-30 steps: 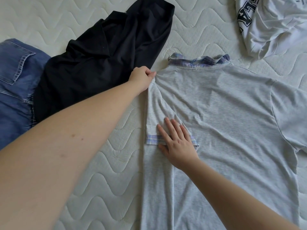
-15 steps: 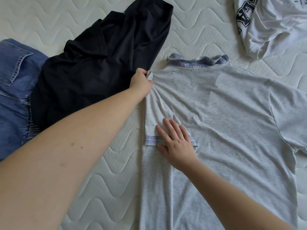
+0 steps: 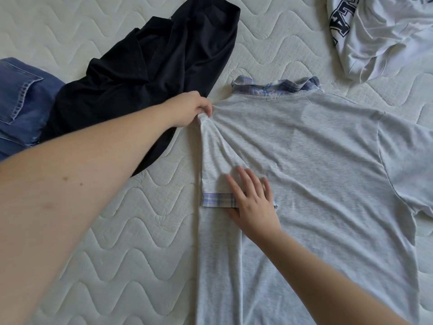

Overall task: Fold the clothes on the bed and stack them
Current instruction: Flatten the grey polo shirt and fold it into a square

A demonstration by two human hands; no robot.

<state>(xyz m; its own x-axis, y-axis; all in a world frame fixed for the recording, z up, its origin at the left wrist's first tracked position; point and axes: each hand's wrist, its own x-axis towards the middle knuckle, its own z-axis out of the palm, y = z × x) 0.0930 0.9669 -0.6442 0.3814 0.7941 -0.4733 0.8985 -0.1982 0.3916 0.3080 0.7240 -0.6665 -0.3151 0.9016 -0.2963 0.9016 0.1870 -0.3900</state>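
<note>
Nearest to us, our two bare forearms come in from the bottom edge, the left one filling the lower left of the frame and the right one rising from the lower right. Under them lies the white quilted mattress (image 3: 140, 231), stitched in wavy lines.

Our right hand (image 3: 254, 202) lies flat at the centre of the frame, fingers straight and slightly spread, pressing on the grey shirt (image 3: 316, 172). It rests on the shirt's left sleeve, which is folded inward over the body, and it covers part of the plaid cuff (image 3: 219, 200) at the sleeve's end. The shirt is spread back-up across the centre and right of the frame, its folded left edge running straight down to the bottom border, its other sleeve reaching off the right edge.

A little farther, our left hand (image 3: 191, 109) pinches the shirt's fabric at the shoulder corner of the fold, fingers curled round a small bunch of cloth; creases fan out from that pinch toward the right hand. Beyond it, the shirt's plaid collar (image 3: 276, 86) sits at the top of the shirt, just above centre.

Farther still, a crumpled black garment (image 3: 152, 73) sprawls in the upper left, touching our left hand's side of the shirt. Blue jeans (image 3: 21, 102) lie at the left edge, partly under the black garment. In the upper right corner sits a rumpled white shirt (image 3: 386, 38) with dark lettering, apart from the grey shirt.
</note>
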